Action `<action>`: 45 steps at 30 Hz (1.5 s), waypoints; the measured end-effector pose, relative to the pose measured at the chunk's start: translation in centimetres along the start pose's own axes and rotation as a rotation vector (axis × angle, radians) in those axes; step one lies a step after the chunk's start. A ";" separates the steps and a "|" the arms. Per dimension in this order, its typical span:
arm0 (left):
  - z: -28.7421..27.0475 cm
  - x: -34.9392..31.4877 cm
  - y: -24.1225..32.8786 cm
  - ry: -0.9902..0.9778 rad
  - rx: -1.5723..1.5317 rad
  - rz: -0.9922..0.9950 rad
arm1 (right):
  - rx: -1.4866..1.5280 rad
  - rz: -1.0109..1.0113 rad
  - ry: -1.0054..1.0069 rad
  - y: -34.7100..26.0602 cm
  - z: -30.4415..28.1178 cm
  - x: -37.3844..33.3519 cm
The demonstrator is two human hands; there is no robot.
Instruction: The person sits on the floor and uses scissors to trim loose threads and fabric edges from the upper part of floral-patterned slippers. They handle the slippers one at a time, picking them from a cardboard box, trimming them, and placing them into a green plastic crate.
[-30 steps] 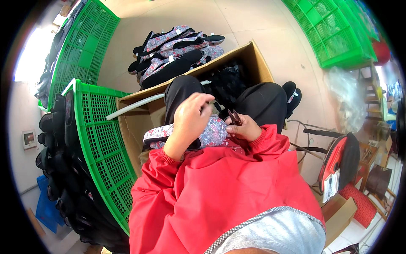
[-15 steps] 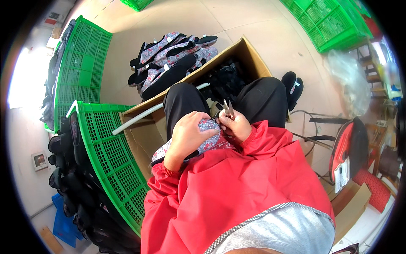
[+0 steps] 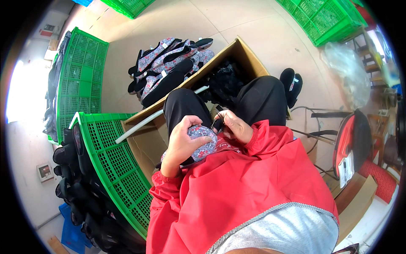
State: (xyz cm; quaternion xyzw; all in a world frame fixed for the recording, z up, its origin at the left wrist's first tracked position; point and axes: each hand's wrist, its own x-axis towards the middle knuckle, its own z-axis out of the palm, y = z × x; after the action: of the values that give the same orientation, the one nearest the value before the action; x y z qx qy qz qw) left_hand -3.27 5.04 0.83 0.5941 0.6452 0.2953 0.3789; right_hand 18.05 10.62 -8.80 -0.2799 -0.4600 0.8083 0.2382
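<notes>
Left hand (image 3: 185, 139), at the centre of the frame, is clasping a floral-patterned shoe (image 3: 202, 144), fingers curling over its toe so that the shoe is staying pressed against my lap. Right hand (image 3: 235, 125) is closing around a small dark tool (image 3: 217, 124) just beside the shoe's upper edge; I am judging that the left-hand grip is steadying the shoe so the tool can be worked at its rim, though what kind of tool it is I cannot tell. Both hands are meeting between my knees, directly above an open cardboard box (image 3: 247, 57), which is sitting on the floor against my legs and holding a dark heap of material; its nearness is keeping that material within reach. Beyond the box, in the upper middle of the frame, a pile of matching floral shoes (image 3: 169, 59) is lying on the floor. A green plastic crate (image 3: 112, 156) is leaning at the left of the frame, with dark shoes (image 3: 69, 169) lined along its outer side. More green crates (image 3: 334, 19) are standing at the upper right. A pair of black shoes (image 3: 291, 82) is resting just right of my knee.
</notes>
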 end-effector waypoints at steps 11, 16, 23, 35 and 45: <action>0.5 -0.8 -3.4 0.057 -0.328 -0.010 | 0.092 -0.191 -0.218 0.7 2.0 0.0; 0.4 -0.8 -3.6 0.046 -0.320 0.010 | 0.204 -0.183 -0.221 1.1 2.3 -0.1; 0.4 -0.7 -3.7 0.046 -0.349 0.025 | 0.381 -0.116 -0.264 1.3 2.5 -0.1; 0.3 -0.7 -3.5 0.027 -0.293 0.027 | 0.371 -0.132 -0.269 1.4 2.4 0.0; 0.2 -0.5 -2.2 -0.004 -0.213 0.013 | 0.356 -0.152 -0.216 1.6 2.4 0.0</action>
State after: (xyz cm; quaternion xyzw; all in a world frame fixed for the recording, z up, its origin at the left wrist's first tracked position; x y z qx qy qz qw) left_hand -4.32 4.25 -1.05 0.5553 0.6054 0.3634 0.4394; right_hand 16.21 8.45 -9.21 -0.1098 -0.3527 0.8817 0.2934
